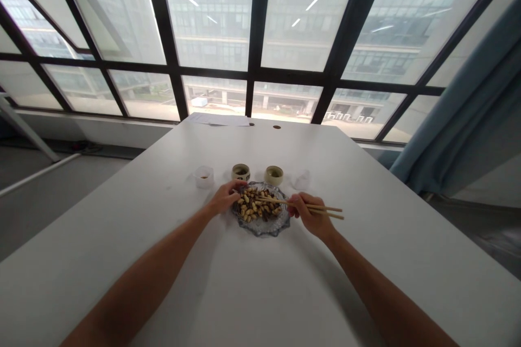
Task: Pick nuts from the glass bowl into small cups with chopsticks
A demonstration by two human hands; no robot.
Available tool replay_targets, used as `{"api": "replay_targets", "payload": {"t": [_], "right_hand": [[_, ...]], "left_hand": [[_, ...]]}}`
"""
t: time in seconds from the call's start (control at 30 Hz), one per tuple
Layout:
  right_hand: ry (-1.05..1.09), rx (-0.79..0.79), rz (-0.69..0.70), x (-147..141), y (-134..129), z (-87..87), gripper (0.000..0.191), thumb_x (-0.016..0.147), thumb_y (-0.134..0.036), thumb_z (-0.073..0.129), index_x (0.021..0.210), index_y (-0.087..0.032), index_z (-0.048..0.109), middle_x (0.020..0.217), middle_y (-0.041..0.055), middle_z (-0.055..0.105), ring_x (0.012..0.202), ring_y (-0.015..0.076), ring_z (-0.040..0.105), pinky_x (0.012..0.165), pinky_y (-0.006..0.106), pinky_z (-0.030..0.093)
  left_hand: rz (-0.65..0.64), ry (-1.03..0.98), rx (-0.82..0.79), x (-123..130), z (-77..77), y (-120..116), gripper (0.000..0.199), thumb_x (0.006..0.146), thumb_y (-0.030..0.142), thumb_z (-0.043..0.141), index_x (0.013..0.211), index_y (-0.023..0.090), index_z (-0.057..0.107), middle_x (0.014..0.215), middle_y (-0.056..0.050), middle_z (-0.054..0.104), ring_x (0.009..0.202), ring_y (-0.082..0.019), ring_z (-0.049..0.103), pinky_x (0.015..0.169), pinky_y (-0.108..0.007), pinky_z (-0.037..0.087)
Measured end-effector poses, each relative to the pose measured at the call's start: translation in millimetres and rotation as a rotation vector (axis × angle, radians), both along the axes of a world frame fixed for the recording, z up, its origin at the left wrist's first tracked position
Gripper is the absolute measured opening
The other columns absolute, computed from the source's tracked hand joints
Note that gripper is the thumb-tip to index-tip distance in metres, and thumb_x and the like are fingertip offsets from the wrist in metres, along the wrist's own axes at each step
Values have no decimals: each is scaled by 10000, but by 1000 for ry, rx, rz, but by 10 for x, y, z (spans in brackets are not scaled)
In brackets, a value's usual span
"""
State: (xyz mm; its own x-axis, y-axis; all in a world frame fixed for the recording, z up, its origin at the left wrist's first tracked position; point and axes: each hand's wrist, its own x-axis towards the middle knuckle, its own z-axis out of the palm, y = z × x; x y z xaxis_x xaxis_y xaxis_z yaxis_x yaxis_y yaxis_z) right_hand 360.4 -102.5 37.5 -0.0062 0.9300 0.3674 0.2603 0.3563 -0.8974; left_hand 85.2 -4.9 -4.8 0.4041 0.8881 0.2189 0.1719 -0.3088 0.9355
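Note:
A clear glass plate (260, 227) with a scalloped rim holds a pile of peanuts in their shells (249, 210), with small darker pieces among them. My left hand (223, 198) grips the plate's left rim, thumb and fingers at the edge. A pair of wooden chopsticks (325, 210) is in my right hand (311, 214), just right of the plate. Their tips reach left over the peanuts; whether they pinch one I cannot make out. Just behind the plate stand two small pale-green cups, a left cup (240, 172) with dark marks and a plain right cup (273, 175).
A translucent plastic cup (204, 177) with a little something brown in it stands left of the green cups. Another clear container (301, 180) is at their right. Papers (220, 119) lie at the far end of the white table (260, 293), before the windows. A blue curtain (459, 103) hangs at right.

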Motion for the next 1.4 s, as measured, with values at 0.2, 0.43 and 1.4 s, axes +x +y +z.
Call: {"api": "replay_targets", "payload": {"t": [0.2,0.43,1.4], "right_hand": [[46,58,-121,14,-33,71,530,906,-635,513,690,-177,671,511,37,640,392,132,557,375,240,422],[-227,120,-58,-25,-54,91,464,939,-529,533,636,-193,634,560,39,656,487,144,606,489,256,490],[-414,229,-180,-74,-116,261,537,925,-632,466,614,-216,603,528,27,599,488,141,525,480,259,416]], "left_hand": [[-2,-45,-33,8,-52,34,566,650,195,543,1204,125,639,1103,-99,711,968,-219,647,877,-348,506],[-20,-103,-60,25,-86,61,558,656,193,559,1204,131,645,1168,-116,710,1084,-257,648,955,-396,502],[-67,-123,-108,33,-41,50,561,708,268,581,1252,148,643,1217,-114,698,1172,-283,616,1025,-435,467]]}}
